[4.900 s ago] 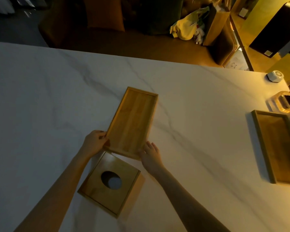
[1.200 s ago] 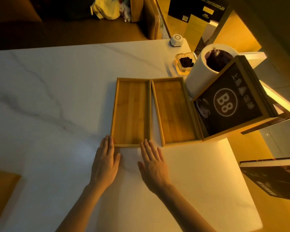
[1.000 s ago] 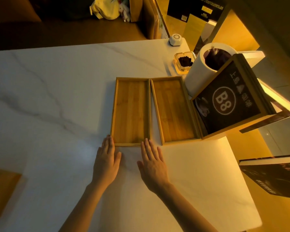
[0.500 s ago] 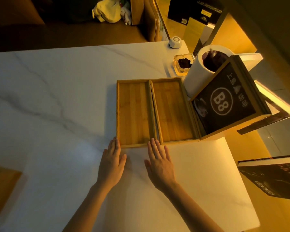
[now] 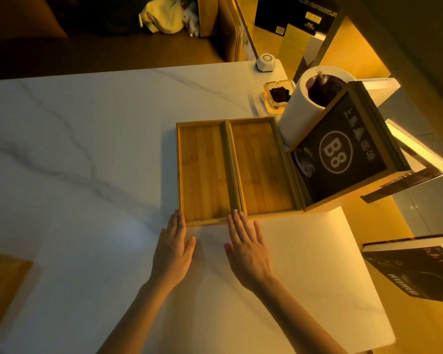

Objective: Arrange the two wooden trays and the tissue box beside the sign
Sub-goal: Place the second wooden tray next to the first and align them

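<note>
Two shallow wooden trays lie side by side on the white marble table, long edges touching. The right tray sits against the black "B8" sign in its wooden frame. The left tray presses against the right one. My left hand lies flat, fingertips at the left tray's near left corner. My right hand lies flat too, fingertips at the near edge where the trays meet. Neither hand holds anything. The wooden tissue box rests at the far left, cut off by the frame edge.
Behind the sign stands a white cylindrical holder with dark contents. A glass ashtray and a small white hexagonal device sit near the table's far right corner. A dark book lies off the table's right side.
The left tray has slid right and closed the gap, so both trays touch. Both hands followed it, fingertips staying at its near edge. Earlier it was beside the tissue box.
</note>
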The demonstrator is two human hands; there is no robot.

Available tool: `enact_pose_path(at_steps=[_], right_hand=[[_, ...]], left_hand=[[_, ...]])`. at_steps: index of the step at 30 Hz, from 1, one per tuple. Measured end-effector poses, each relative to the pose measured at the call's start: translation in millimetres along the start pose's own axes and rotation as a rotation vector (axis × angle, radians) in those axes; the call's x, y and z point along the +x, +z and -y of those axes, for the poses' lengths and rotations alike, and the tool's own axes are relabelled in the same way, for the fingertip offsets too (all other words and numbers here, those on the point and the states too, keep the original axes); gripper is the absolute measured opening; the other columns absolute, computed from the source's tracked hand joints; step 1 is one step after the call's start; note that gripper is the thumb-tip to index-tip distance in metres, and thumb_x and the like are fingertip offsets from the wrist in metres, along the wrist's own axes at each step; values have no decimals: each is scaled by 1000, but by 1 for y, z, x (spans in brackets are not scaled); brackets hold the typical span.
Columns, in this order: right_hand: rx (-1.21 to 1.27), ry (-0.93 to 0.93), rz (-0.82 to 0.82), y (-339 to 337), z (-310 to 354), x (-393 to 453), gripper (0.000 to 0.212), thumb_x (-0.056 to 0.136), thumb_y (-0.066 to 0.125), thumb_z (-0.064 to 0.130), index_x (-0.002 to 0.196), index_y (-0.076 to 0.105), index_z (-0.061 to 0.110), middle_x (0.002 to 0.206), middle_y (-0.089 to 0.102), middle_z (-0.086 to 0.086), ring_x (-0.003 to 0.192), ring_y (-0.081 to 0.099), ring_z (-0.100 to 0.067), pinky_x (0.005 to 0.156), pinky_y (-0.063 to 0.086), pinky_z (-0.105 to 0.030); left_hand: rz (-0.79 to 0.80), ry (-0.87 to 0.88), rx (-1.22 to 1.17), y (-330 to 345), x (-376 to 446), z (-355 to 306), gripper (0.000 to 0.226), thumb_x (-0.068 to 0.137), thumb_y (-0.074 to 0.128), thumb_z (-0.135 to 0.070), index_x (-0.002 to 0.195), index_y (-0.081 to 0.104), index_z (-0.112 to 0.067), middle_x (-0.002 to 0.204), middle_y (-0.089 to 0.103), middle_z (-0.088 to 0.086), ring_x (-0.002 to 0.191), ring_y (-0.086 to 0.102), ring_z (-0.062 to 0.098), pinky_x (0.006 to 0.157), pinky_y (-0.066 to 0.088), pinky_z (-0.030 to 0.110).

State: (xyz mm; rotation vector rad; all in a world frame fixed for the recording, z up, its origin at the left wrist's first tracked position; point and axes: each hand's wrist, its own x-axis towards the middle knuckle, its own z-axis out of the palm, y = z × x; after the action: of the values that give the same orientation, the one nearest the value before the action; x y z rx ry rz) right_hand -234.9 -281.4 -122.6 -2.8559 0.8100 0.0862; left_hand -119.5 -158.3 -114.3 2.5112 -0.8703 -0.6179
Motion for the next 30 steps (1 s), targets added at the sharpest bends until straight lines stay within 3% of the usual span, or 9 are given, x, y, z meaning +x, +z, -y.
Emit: enact_pose_path(at_steps=[2, 5, 10, 12, 14, 19, 25, 28, 30], right_hand=[[2, 15, 23, -2, 0, 0, 59, 79, 47, 37, 131, 42, 12, 139, 46, -7, 130, 34, -24, 116, 15, -41], [41, 26, 53, -5, 1, -2, 58, 79, 47, 36, 132, 41, 12, 139, 46, -8, 131, 31, -25, 109, -2, -36], [90, 5, 40, -4, 0, -1, 57, 86, 51, 33, 136, 34, 12, 145, 34, -7, 135, 22, -25, 117, 9, -41], [225, -12, 33, -11, -4, 1, 52, 94, 34, 36, 140, 24, 15, 149, 17, -1, 137, 4, -20, 112, 2, -40], [317, 10, 4, -17, -8, 2, 55, 93, 17, 44, 141, 23, 17, 150, 21, -2, 136, 2, -17, 114, 2, -43], [233, 206, -14, -6, -25, -6, 64, 88, 8, 51, 140, -6, 16, 149, -10, -3, 139, -12, -23, 114, -9, -40], [178, 336, -5, 2, -45, -11, 70, 82, -8, 58, 137, -9, 15, 148, -10, -5, 138, -11, -26, 111, -6, -40], [165, 315, 8, 2, -51, -11, 70, 81, -8, 59, 136, -8, 16, 148, -7, -4, 138, -8, -27, 110, -5, -40], [168, 301, 17, 2, -53, -12, 70, 81, -8, 60, 137, -7, 17, 148, -7, -4, 138, -8, -26, 110, -6, -39]], left_hand=[[0, 7, -1, 0, -1, 0, 62, 91, 37, -35, 140, 8, -9, 151, 19, 15, 136, 26, 31, 110, 30, 48], [-4, 14, -11, 2, -1, 0, 63, 90, 38, -34, 140, 8, -9, 151, 19, 15, 136, 25, 31, 110, 28, 48], [-11, 23, -11, 4, -1, 2, 63, 90, 41, -31, 139, 8, -9, 151, 19, 16, 135, 27, 33, 109, 29, 50], [-5, 32, -13, 3, 0, 4, 62, 90, 40, -30, 139, 8, -9, 150, 21, 16, 134, 29, 34, 109, 30, 51], [-16, 46, -26, 3, 1, 6, 61, 90, 43, -27, 139, 12, -8, 149, 24, 18, 132, 33, 35, 106, 34, 54], [-113, 146, 156, 8, 0, 3, 56, 86, 36, -33, 137, 23, -12, 147, 25, 20, 135, 24, 34, 107, 26, 50], [-71, 328, 322, 28, 3, -29, 61, 83, 48, -34, 137, 24, -17, 146, 31, 12, 132, 21, 25, 101, 26, 43], [-4, 347, 269, 41, 4, -38, 72, 84, 53, -33, 138, 11, -12, 148, 15, 7, 134, 14, 24, 104, 16, 44], [4, 343, 290, 45, 4, -40, 75, 82, 56, -33, 137, 11, -10, 147, 18, 7, 134, 18, 25, 104, 15, 47]])
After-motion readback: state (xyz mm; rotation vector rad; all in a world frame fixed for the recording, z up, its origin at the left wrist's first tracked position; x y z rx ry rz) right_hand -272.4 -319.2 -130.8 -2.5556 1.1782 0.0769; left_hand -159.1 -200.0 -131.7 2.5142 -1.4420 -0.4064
